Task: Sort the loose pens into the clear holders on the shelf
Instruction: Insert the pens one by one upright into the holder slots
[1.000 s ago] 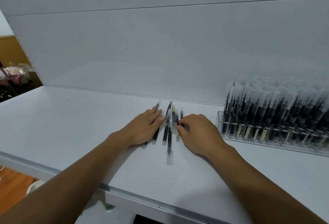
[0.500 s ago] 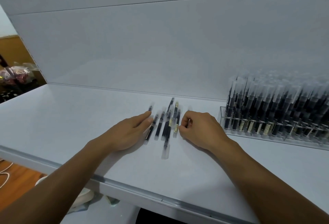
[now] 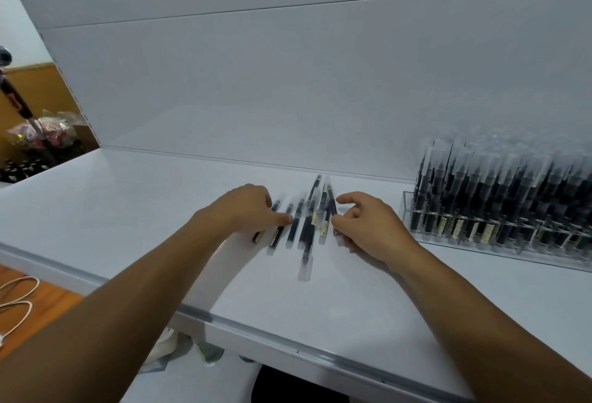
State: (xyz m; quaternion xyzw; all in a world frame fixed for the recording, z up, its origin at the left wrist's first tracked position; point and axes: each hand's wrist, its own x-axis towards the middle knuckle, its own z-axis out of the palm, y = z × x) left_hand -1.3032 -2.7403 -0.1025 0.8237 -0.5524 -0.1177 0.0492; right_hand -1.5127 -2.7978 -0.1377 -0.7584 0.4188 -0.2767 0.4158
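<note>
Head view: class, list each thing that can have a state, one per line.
loose pens: lying flat, side by side on the shelf.
clear holder: standing at right, packed with upright pens.
left hand: resting on the leftmost pens.
right hand: fingers curled at the pens' right edge; grip unclear.

Clear holder (image 3: 405, 210) partly beyond right edge; leftmost pens (image 3: 275, 241) partly under left hand (image 3: 243, 210).
</note>
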